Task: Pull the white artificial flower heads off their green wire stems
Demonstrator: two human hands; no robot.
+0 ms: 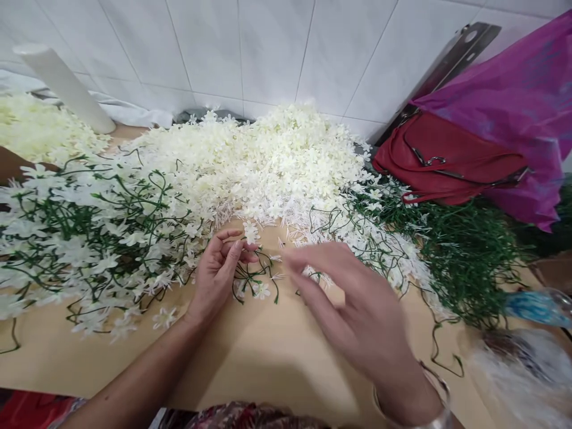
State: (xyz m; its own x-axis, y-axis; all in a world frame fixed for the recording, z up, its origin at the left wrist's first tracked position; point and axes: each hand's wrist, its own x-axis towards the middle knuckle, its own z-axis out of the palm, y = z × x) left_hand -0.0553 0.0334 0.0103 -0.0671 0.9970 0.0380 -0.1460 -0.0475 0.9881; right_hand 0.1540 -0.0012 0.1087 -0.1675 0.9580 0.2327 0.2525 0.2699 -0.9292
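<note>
My left hand is closed in a pinch on an artificial flower stem, green and branching. White blossoms show at its fingertips, and another white flower hangs below. To the right, my right hand is smeared by motion. Its thumb and fingertips come together close to the stem; whatever is between them, if anything, cannot be made out. Small white stamen pieces lie between the two hands. Just behind both hands spreads a large heap of loose cream-white petals.
Bunches of white flowers on green stems lie at left, beside another person's arm. Bare green stems pile up at right, below a red handbag and a purple bag. A white roll leans near the tiled wall.
</note>
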